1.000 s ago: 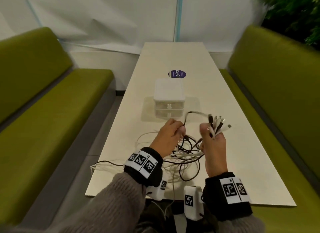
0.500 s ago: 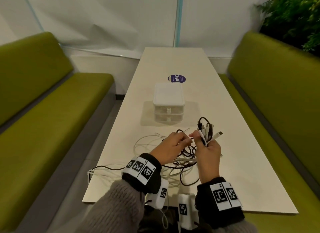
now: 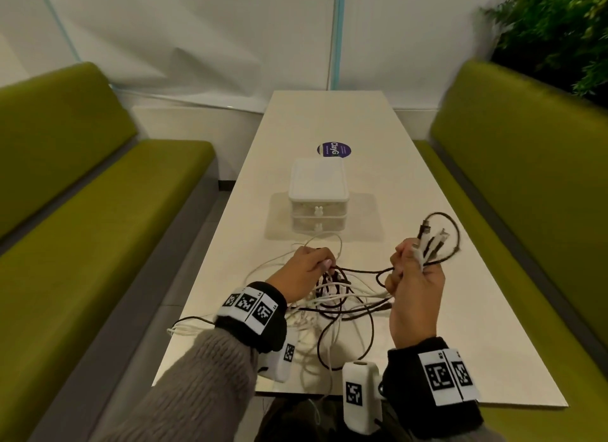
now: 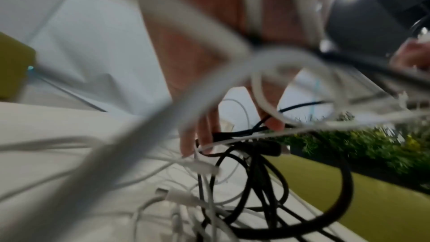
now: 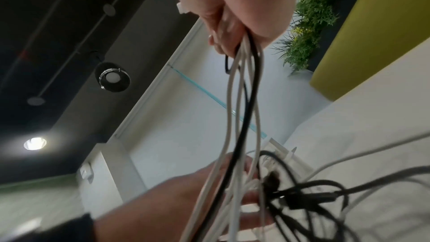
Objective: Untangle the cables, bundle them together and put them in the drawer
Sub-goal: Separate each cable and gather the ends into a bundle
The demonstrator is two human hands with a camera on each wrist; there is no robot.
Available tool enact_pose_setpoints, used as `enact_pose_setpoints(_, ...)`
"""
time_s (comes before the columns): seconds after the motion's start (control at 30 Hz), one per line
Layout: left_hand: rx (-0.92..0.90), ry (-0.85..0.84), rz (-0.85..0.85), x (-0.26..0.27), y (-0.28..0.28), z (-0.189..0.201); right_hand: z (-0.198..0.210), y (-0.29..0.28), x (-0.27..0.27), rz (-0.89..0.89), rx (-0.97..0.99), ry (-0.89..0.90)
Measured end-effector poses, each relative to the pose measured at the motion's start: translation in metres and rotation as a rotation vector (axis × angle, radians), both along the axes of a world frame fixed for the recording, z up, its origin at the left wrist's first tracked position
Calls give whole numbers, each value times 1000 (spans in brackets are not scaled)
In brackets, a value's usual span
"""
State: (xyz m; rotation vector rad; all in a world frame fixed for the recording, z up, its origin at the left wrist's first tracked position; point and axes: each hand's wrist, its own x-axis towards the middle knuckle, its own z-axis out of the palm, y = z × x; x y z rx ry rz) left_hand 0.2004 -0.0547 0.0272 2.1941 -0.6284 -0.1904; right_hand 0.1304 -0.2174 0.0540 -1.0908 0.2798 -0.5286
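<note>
1. Nearest me, the cables (image 3: 332,313) lie in a loose black-and-white heap on the table (image 3: 427,310) close to its near edge, with a couple of loops trailing over the near-left edge. If I pull hard from here, I judge those hanging loops could drag the heap off the table, or a crossing could cinch into a knot.
2. Just past that, my left hand (image 3: 304,270) sits low in the heap, palm down, fingertips curled and pinching a dark strand where it enters the tangle. From the left wrist view the fingers (image 4: 202,135) are threaded among several strands, so I could easily grab the wrong one and tighten things.
3. To the right, my right hand (image 3: 416,277) is raised off the table, upright, fist closed round a gathered bunch of cable ends; the plugs (image 3: 431,241) fan out above the knuckles and a dark loop arcs past them to the right. Strands hang from the fist down into the heap. If my grip loosens, I expect the sorted ends would drop back into the mess.
4. Farther off, mid-table, the drawer unit (image 3: 318,195) stands with both drawers closed; neither hand is free to open one.
5. Beyond it, a round purple sticker (image 3: 334,149) lies on the table.
</note>
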Motion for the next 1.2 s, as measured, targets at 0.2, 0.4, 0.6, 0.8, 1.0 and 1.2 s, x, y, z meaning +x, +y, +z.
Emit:
enact_pose_setpoints(0.2, -64, 32, 1, -9, 0, 14, -24, -1, 4, 60, -375, 223)
enact_pose_setpoints(0.4, -197, 167, 5, -14, -12, 16, -32, 12, 2, 189, -592, 283)
enact_pose_setpoints(0.6, -353, 353, -18, -18, -9, 19, -26, 12, 6, 279, -799, 333)
enact_pose_setpoints(0.8, -63, 193, -36, -7, -12, 8, -23, 12, 11, 219, -500, 306)
enact_pose_setpoints(1.0, 32, 86, -117, 13, -16, 22, -11, 11, 6, 175, -264, 207)
enact_pose_setpoints(1.2, 86, -48, -129, 49, -16, 28, 9, 3, -5, 147, -111, 156)
